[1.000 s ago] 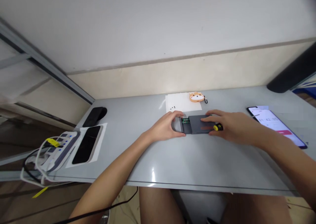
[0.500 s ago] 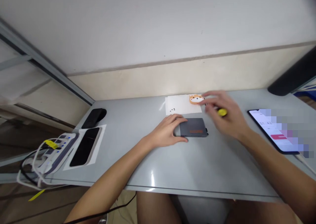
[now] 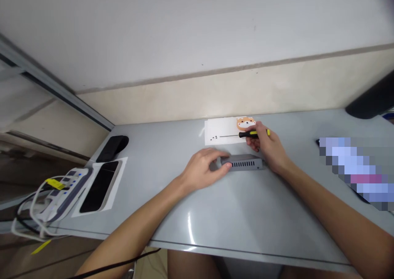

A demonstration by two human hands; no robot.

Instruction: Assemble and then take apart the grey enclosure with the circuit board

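A small grey device box (image 3: 244,163) with a row of vent slots stands on its side on the grey table (image 3: 234,213). My left hand (image 3: 203,168) grips its left end, fingers curled round it. My right hand (image 3: 268,147) is behind the box's right end, closed on a screwdriver (image 3: 243,135) with a black and yellow handle. The screwdriver's thin shaft points left, its tip over several tiny dark screws (image 3: 214,138) lying on a white paper sheet (image 3: 221,130).
An orange animal-face case (image 3: 245,123) lies on the paper's far right corner. A phone (image 3: 353,168), blurred out, lies at the right. At the left are a black phone on white paper (image 3: 98,185), a black pouch (image 3: 112,145) and a white power strip (image 3: 63,193) with cables. A wall stands close behind.
The grey box was slid shut over its green board, then turned up onto its side. My right hand lifted off it and carried the screwdriver back to the paper with the screws.
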